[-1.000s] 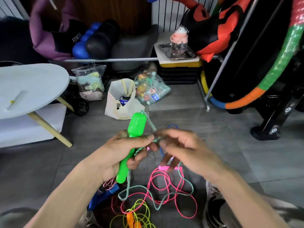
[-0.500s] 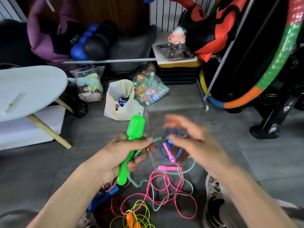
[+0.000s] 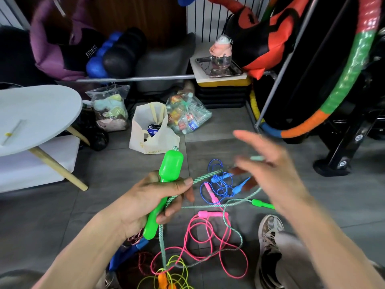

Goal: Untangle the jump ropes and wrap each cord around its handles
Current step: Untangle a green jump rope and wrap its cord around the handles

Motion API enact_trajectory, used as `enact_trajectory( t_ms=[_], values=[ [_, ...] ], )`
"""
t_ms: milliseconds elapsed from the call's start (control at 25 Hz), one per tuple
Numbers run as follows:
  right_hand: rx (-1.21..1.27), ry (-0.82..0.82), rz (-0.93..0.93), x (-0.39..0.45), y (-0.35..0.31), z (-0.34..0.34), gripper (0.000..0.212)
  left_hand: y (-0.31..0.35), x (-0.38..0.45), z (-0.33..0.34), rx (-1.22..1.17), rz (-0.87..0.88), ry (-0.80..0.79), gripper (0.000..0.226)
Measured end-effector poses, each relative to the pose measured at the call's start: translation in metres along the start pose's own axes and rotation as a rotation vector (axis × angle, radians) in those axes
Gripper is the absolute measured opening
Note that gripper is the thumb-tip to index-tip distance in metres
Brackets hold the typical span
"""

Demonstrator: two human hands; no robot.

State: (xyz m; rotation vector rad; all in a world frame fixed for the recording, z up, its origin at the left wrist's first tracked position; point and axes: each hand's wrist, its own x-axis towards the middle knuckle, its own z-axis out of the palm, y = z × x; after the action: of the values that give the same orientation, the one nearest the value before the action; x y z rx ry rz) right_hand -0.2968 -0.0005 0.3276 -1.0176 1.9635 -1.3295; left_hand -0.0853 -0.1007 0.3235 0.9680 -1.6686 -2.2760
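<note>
My left hand has its grip closed around the green handle, tilted upright, the braided teal cord running under my thumb. My right hand, blurred, seems wide with spread fingers. Beyond, pink rope and blue rope lie tangled mid-floor.

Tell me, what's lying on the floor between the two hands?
In the head view, between left hand and right hand: the tangled blue rope, a pink handle.

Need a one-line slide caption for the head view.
Left hand grips green handle with braided cord; blurred right hand lifted over tangled ropes on floor.
</note>
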Motion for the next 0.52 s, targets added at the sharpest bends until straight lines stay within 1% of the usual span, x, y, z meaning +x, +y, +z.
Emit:
enact_trajectory(
  t_ms=[40, 80, 120, 160, 200, 240, 360, 400, 440, 480, 520],
  values=[
    [0.223, -0.238, 0.089, -0.014, -0.004, 0.018, 0.045, 0.0, 0.0, 0.003, -0.005, 0.006, 0.008, 0.035],
    [0.328, -0.42, 0.139, -0.027, -0.009, 0.035, 0.038, -0.001, 0.0, 0.006, -0.01, 0.013, 0.025, 0.036],
    [0.313, -0.516, 0.116, -0.034, -0.011, 0.045, 0.028, -0.001, 0.0, 0.007, -0.011, 0.023, 0.043, 0.035],
    [0.236, -0.515, 0.064, -0.034, -0.009, 0.045, 0.019, -0.002, 0.001, 0.008, -0.014, 0.028, 0.056, 0.035],
    [0.187, -0.433, 0.013, -0.029, -0.006, 0.038, 0.017, -0.002, 0.002, 0.008, -0.018, 0.032, 0.062, 0.034],
    [0.17, -0.296, -0.02, -0.019, -0.004, 0.027, 0.017, -0.003, 0.001, 0.007, -0.019, 0.032, 0.065, 0.034],
    [0.188, 0.255, 0.014, 0.016, 0.001, -0.015, 0.021, -0.006, 0.003, -0.002, -0.006, 0.024, 0.079, 0.033],
    [0.168, 0.357, 0.035, 0.021, 0.006, -0.018, 0.02, -0.007, 0.005, -0.004, -0.016, 0.019, 0.087, 0.033],
    [0.127, 0.382, 0.047, 0.021, 0.009, -0.013, 0.022, -0.008, 0.006, -0.004, -0.03, 0.014, 0.09, 0.034],
    [0.119, 0.305, 0.046, 0.016, 0.012, -0.001, 0.027, -0.008, 0.007, -0.003, -0.039, 0.011, 0.086, 0.034],
    [0.161, 0.159, 0.05, 0.007, 0.011, 0.015, 0.033, -0.008, 0.008, -0.002, -0.044, 0.008, 0.083, 0.033]
  ],
)
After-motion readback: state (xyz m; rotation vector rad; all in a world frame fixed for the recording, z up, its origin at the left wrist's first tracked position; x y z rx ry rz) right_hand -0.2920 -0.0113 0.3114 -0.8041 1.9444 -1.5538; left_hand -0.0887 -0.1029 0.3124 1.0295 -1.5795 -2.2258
